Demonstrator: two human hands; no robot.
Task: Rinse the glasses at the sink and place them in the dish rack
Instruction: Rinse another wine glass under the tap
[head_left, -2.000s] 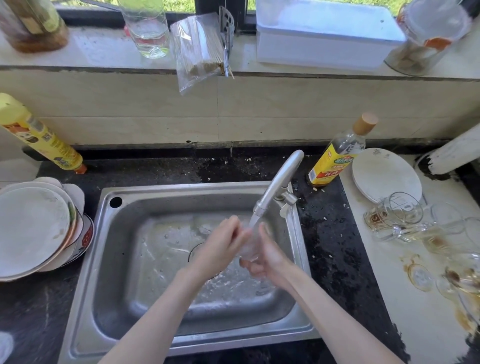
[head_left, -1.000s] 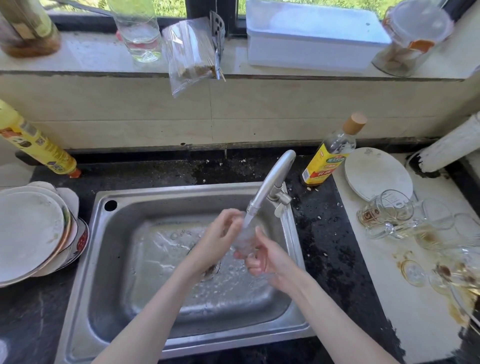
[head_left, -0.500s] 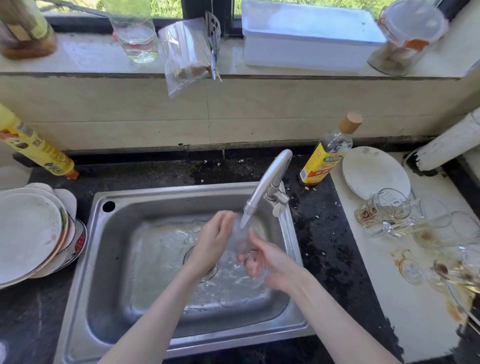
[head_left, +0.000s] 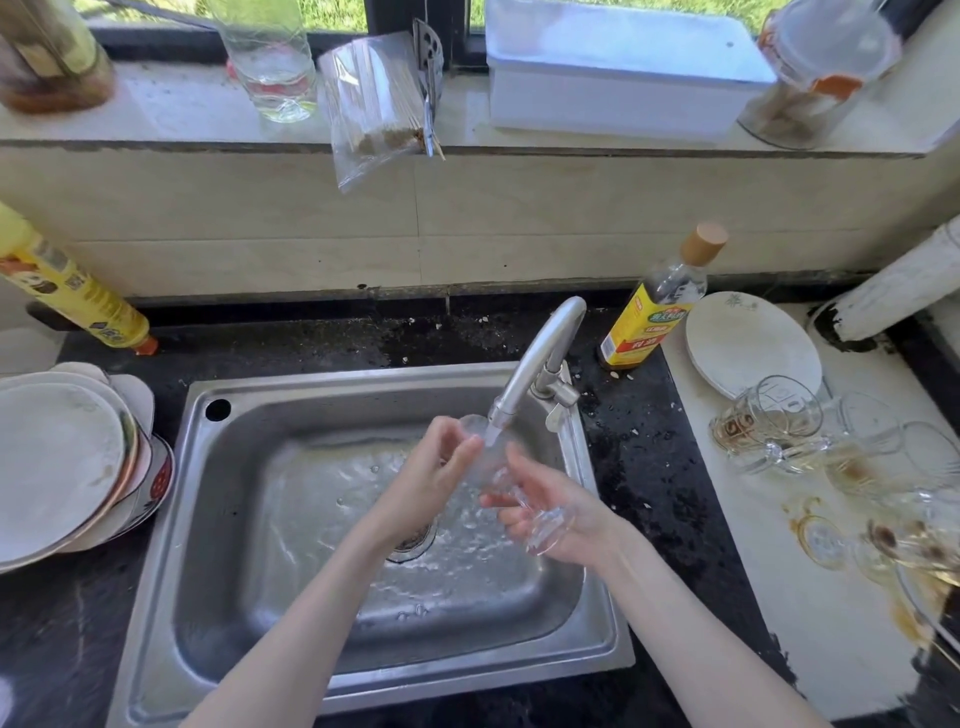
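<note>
A clear glass (head_left: 498, 467) is tilted under the running faucet (head_left: 535, 364) over the steel sink (head_left: 291, 649). My right hand (head_left: 550, 504) cradles the glass from below near its base. My left hand (head_left: 436, 473) grips its upper part by the rim, fingers curled on it. Water streams from the spout onto the glass and ripples in the basin. Several dirty glasses (head_left: 769, 421) lie on the white counter at the right, some stained brown.
Stacked plates (head_left: 62, 457) sit left of the sink, a white plate (head_left: 748, 343) and an oil bottle (head_left: 654, 306) at the right back. A yellow bottle (head_left: 67, 291) leans at far left. The windowsill holds a glass, a bag, a white box and jars.
Both hands stayed under the tap, turning and rubbing the glass. The glass has tipped so its base now rests in my right palm.
</note>
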